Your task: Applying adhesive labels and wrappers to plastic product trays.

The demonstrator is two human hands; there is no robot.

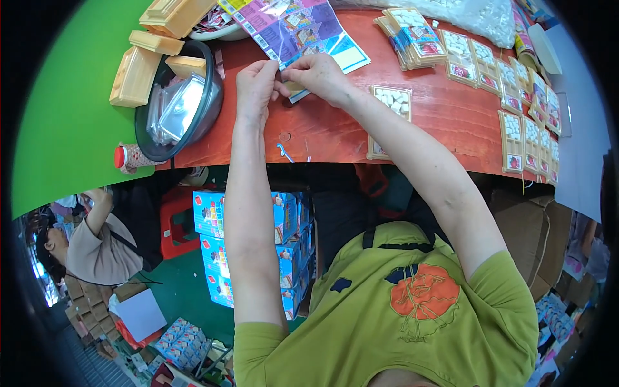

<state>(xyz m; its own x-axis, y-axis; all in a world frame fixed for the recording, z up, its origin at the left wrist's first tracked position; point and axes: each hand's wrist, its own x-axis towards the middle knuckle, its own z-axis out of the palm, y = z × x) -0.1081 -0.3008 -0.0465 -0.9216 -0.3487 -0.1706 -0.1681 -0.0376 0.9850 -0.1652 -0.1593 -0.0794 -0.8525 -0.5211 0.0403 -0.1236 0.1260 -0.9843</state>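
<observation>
Both hands meet over the red table (329,132), at the lower edge of a colourful printed sheet (309,26) in purple, yellow and blue. My left hand (255,87) is closed, its fingertips pinched together. Facing it, my right hand (319,77) is closed too, thumb and fingertips touching those of the left. What they pinch is hidden by the fingers. A small pale flat piece (296,96) shows just under the right fingers. Beneath my right forearm lies a beige tray (392,99) of white pebble-like pieces, partly covered by the arm.
At left, a black basin (215,106) holds clear plastic bags (179,113), with beige trays (132,77) beside it. Several filled trays (459,55) stand in rows at right, near a stack of packed trays (412,39). Blue boxes (209,248) are stacked below the table; another person (103,248) sits left.
</observation>
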